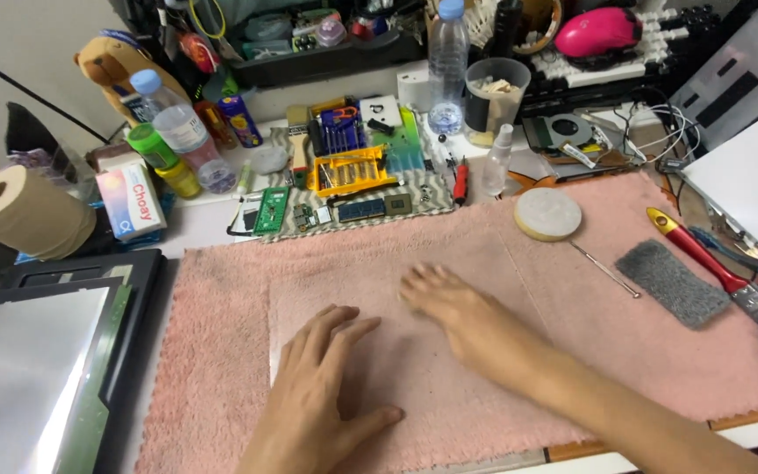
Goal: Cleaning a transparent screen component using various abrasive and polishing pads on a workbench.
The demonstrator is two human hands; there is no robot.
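The pink towel [221, 351] lies spread flat across the desk, covering most of it. On its middle rest the left hand [322, 386], flat with fingers spread and holding nothing, and the blurred right hand [449, 307], also open and empty. Farther right lie a grey pad [673, 281], a red-handled brush [712, 263] and a white disc [547, 213].

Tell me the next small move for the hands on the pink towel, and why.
Probably keep smoothing: sweep the right hand, blurred and flat on the pink towel, outward while the left hand pins it. Both hands are open and empty, and faint fold lines cross the towel around them.
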